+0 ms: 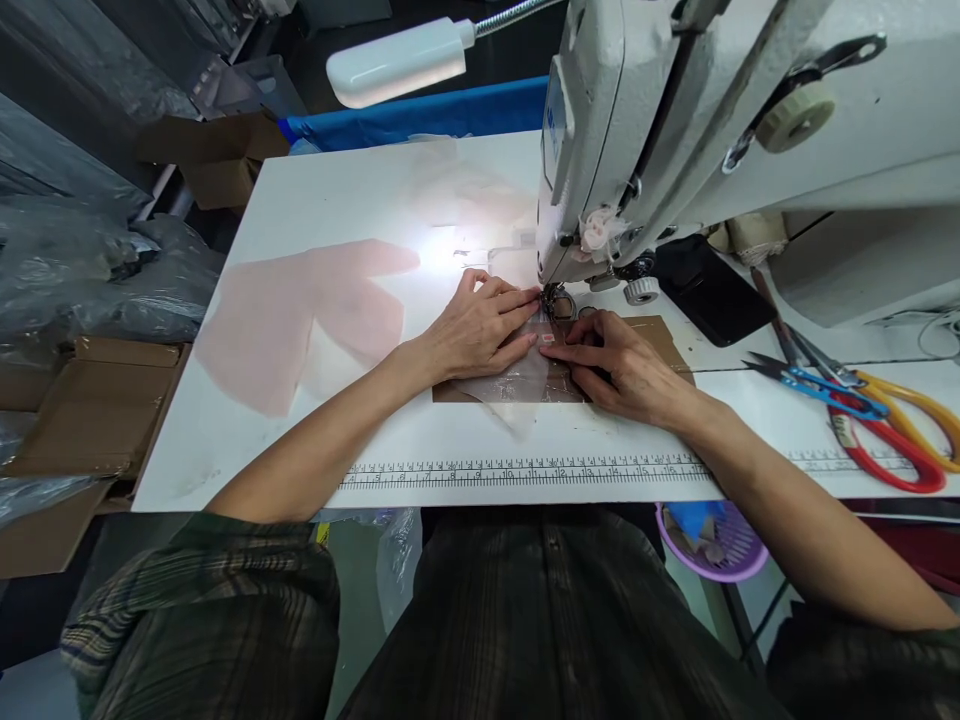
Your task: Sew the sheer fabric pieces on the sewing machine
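Observation:
A piece of sheer pale fabric (517, 378) lies under the presser foot (556, 300) of the sewing machine (600, 150), with a small white and red label (547, 339) on it. My left hand (487, 325) rests flat on this fabric, fingers stretched toward the foot. Just right of the foot, my right hand (619, 365) has its fingers bent and closed at the fabric's edge beside the label. A brown plate (660, 340) shows beneath the fabric and the right hand. The fingertips partly hide what the right hand grips.
Pink sheer pieces (322, 300) lie on the white table (247, 220) at left. Blue snips (817, 385), scissors (892, 440) and a black phone (712, 290) are at right. A lamp (401, 65) hangs above. Below are a purple basket (727, 575) and a cardboard box (97, 410).

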{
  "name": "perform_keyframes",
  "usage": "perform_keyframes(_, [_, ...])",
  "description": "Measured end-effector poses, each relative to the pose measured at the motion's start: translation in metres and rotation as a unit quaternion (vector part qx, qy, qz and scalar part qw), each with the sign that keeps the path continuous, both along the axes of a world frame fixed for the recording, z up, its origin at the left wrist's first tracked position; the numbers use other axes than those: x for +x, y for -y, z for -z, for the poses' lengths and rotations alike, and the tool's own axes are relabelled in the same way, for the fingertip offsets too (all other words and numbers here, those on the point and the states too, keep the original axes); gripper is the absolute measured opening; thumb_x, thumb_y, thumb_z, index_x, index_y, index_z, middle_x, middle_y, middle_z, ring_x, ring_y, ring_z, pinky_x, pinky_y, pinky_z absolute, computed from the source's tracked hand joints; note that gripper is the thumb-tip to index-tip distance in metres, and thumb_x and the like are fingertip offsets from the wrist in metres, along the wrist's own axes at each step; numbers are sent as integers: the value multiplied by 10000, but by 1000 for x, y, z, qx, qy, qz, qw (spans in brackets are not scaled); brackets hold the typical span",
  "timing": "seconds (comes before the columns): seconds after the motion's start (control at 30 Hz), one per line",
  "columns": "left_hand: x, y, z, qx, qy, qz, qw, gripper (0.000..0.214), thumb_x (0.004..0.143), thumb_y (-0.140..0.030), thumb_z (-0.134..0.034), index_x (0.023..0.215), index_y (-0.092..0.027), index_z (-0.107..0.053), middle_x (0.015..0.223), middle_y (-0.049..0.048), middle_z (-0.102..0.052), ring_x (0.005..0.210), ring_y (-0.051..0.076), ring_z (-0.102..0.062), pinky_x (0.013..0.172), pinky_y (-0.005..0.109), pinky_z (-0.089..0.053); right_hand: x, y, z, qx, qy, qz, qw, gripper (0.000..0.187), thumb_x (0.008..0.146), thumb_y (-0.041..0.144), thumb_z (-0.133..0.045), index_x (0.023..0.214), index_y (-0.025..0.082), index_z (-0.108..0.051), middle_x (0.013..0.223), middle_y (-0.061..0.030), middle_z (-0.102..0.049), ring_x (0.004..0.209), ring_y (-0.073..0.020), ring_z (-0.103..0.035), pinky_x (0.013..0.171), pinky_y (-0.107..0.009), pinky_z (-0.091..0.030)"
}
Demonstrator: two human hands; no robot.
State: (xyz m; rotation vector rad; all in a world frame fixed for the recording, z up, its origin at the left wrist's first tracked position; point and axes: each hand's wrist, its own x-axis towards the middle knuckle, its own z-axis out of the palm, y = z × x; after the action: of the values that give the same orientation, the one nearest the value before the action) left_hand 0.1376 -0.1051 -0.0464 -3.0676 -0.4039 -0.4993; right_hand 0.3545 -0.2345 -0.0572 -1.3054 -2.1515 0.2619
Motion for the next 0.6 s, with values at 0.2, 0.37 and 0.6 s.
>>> perform_keyframes(0.2, [0, 1, 4, -21, 4, 1, 1000, 410, 1000, -385, -470, 1331, -174, -588, 1454, 152, -581, 1188, 320, -565, 991, 547, -340, 0, 1, 0, -2, -2, 1, 1000, 388, 910, 141, -535, 1183, 290, -767, 1055, -112, -573, 1009, -257, -583, 902, -466, -550])
perform_keyframes(0.37, [-1, 3, 7, -34, 15, -4, 999, 408, 1006, -400, -461, 1327, -181, -586, 1466, 143, -572, 1207, 307, -559, 980, 527, -342, 1, 1, 0, -2, 1, -1, 1000, 384, 914, 145, -534, 1183, 286, -770, 1061, -118, -571, 1014, -264, -583, 899, -473, -553])
perform_keyframes(0.6, [1, 6, 7, -34, 18, -13, 999, 395, 1000, -382, -488, 1316, -179, -612, 1451, 141, -587, 1184, 317, -566, 984, 548, -347, 1, 2, -1, -9, -4, -1, 1000, 371, 927, 167, -535, 1182, 300, -769, 1058, -111, -561, 1020, -256, -586, 908, -471, -554])
